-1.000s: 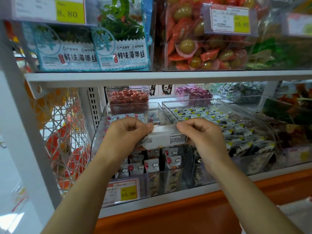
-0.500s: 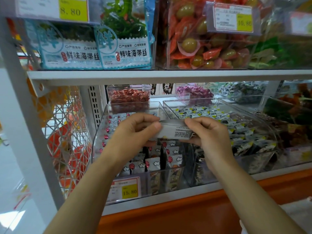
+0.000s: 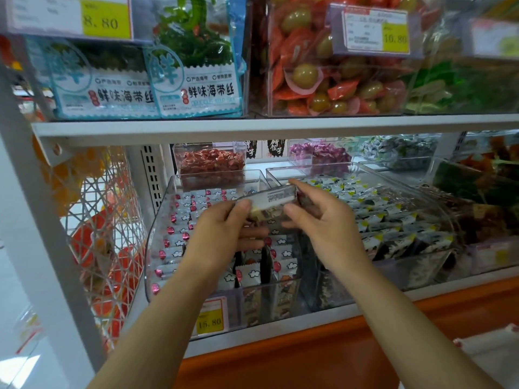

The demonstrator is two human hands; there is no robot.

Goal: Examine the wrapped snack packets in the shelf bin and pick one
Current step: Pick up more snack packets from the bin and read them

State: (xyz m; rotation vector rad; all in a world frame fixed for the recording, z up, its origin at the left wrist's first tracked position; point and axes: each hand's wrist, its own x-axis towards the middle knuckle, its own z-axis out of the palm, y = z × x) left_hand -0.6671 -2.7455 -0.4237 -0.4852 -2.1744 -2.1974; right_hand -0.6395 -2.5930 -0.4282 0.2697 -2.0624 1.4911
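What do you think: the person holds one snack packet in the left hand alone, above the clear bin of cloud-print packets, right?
Not alone: the head view shows both hands holding the snack packet, left hand at one end, right hand at the other, above the clear bin of cloud-print packets.

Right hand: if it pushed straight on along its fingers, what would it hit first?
The right hand pinches the snack packet, so that comes first. Beyond it, up and left, the clear tub of red sweets looks next, though depth is unclear.
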